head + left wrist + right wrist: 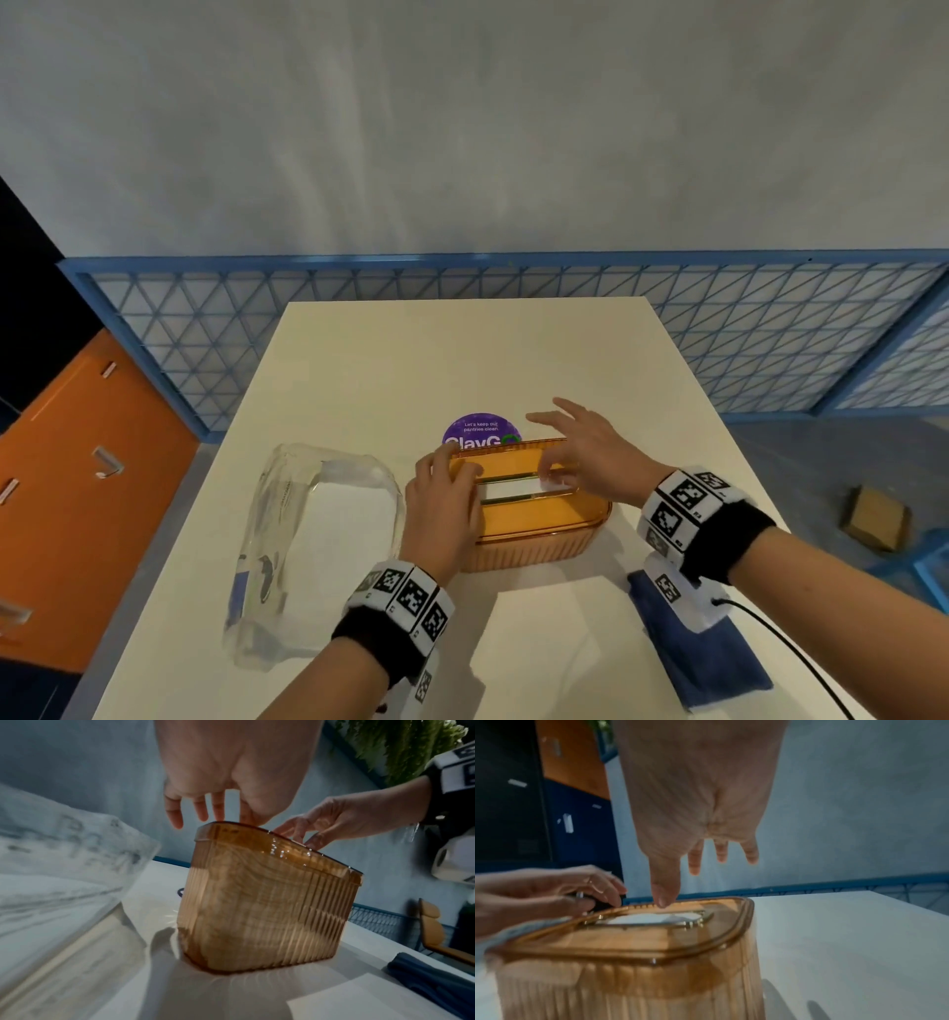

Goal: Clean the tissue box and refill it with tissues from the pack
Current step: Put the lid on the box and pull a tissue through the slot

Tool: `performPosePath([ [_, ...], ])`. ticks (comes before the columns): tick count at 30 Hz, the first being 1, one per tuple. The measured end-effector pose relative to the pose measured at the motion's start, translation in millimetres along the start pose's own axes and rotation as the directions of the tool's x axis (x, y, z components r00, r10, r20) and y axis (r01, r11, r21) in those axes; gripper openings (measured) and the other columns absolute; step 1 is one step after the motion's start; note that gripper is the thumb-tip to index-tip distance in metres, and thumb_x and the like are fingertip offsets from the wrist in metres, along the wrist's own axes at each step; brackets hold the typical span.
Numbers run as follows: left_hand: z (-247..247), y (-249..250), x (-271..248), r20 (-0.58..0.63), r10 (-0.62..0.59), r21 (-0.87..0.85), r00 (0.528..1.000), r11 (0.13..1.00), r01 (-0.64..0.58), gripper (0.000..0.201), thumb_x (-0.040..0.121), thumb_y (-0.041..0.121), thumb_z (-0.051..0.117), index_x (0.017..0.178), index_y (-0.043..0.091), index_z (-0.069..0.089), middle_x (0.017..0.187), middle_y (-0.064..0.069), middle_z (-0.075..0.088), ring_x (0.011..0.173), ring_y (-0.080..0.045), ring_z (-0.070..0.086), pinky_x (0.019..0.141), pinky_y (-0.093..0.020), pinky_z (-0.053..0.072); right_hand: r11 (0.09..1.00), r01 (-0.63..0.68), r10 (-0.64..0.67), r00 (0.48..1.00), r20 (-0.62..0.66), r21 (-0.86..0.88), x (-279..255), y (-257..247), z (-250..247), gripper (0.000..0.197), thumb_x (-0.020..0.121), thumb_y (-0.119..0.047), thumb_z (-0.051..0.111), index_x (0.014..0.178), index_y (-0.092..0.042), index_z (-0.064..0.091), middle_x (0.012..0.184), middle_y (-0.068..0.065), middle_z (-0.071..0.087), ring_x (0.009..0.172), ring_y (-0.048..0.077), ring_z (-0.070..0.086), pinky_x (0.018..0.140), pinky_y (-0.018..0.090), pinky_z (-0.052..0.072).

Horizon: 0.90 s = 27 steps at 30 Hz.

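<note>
From the head view, the amber tissue box (534, 509) stood near the middle of the counter (462, 349), lid on, white tissue showing in the slot. The left hand (444, 506) lay on the lid's left end, fingers flat and pressing, grasping nothing. The right hand (585, 455) hovered at the slot's right end with fingers spread; its grip was released. The clear tissue pack (313, 545) lay just beside the box toward the counter's left edge, and a blue cloth (703, 647) lay near the right edge.

In the left wrist view, the left hand's fingertips (246, 817) touched the lid's rim, with stacked tissue visible through the ribbed wall.

In the right wrist view, the right thumb (663, 892) touched the lid beside the slot.

The step seemed to be seating the lid. It would go best with even downward pressure at both ends, then drawing the top sheet up through the slot.
</note>
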State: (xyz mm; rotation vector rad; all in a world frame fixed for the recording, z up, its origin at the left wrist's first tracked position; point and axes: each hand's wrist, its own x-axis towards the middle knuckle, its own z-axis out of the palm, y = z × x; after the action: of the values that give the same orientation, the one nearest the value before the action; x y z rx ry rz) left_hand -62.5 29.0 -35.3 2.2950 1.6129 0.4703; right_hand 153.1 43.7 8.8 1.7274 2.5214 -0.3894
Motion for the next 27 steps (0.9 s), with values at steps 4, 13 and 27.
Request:
performPosePath([
  [4,3.9,4.5,5.6,0.046,0.042,0.053,0.998,0.998,-0.045,0.029,0.096,0.032,0.045,0.124,0.026,0.052,0.152,0.0,0.024,0.138,-0.022,0.021,0.108,-0.034,0.03,0.985,0.118,-0.127,0.99,-0.061,-0.128,5.1,-2.2,8.2,0.016,0.08,-0.031,0.071,0.095,-0.032,0.072,0.157,-0.007,0.018,0.147,0.028,0.001,0.114,0.054,0.015],
  [13,11.1,-4.1,13.5,-0.035,0.051,-0.071,0.998,0.996,-0.054,0.02,0.094,0.026,0.053,0.11,0.02,0.062,0.145,0.0,0.037,0.131,-0.021,0.033,0.102,-0.031,0.034,0.914,0.293,-0.308,0.951,-0.009,-0.28,16.2,-7.7,9.6,0.028,0.078,-0.034,0.072,0.105,-0.037,0.068,0.158,-0.002,0.016,0.147,0.034,0.002,0.113,0.055,0.012],
  [27,23.7,-5.5,12.6,-0.127,-0.007,-0.182,0.992,0.983,-0.017,0.023,0.09,0.021,0.059,0.112,0.015,0.063,0.134,-0.004,0.049,0.122,-0.022,0.043,0.101,-0.029,0.04,0.842,0.367,-0.417,0.908,-0.044,-0.396,22.0,-12.3,23.8,0.028,0.062,-0.033,0.085,0.087,-0.026,0.075,0.143,0.003,0.048,0.135,0.034,0.04,0.099,0.047,0.045],
])
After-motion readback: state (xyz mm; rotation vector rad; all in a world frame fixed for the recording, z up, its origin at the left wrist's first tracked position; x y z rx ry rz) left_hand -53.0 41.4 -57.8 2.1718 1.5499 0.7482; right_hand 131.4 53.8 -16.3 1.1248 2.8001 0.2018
